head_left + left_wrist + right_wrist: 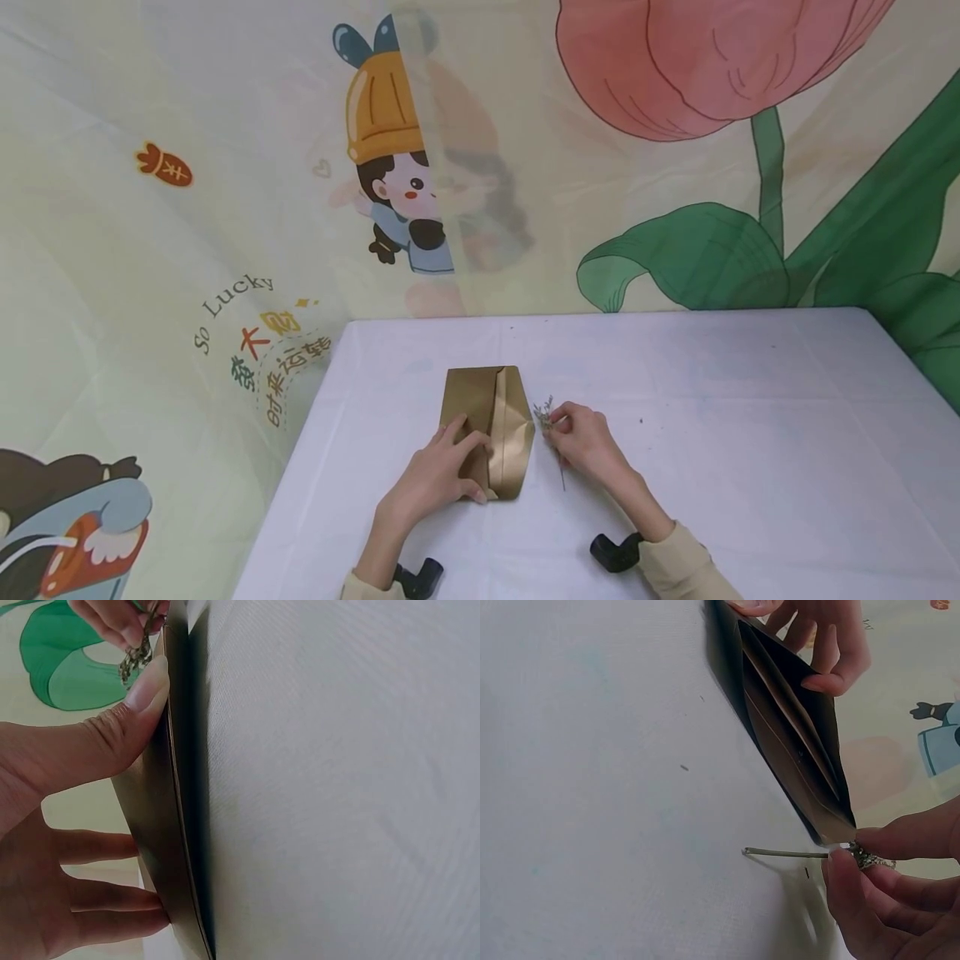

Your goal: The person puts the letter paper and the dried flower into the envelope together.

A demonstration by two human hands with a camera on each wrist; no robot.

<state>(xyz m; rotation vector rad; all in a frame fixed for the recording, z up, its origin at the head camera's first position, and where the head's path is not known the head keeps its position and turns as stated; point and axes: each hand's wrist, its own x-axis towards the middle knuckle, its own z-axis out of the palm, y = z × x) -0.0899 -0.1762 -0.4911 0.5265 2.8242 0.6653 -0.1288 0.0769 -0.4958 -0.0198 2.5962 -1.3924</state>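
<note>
A gold paper envelope (472,390) lies on the white-covered table with its pointed flap (513,467) spread to the right. My left hand (431,468) rests on it, fingers spread and pressing the top face, with the thumb at the near edge. In the right wrist view the mouth of the envelope (774,742) gapes, showing paper layers inside. Just right of the flap, my right hand (592,442) pinches a small dried flower sprig (543,413) between thumb and fingertips. Its thin stem (784,853) points toward the table's near side, and the fingers partly cover its head.
The white tablecloth (750,433) carries a few tiny dark specks. Behind the table hangs a printed cloth (495,100) with a big pink flower and cartoon figures. A black wrist mount (615,552) sits at the right cuff, another (422,578) at the left.
</note>
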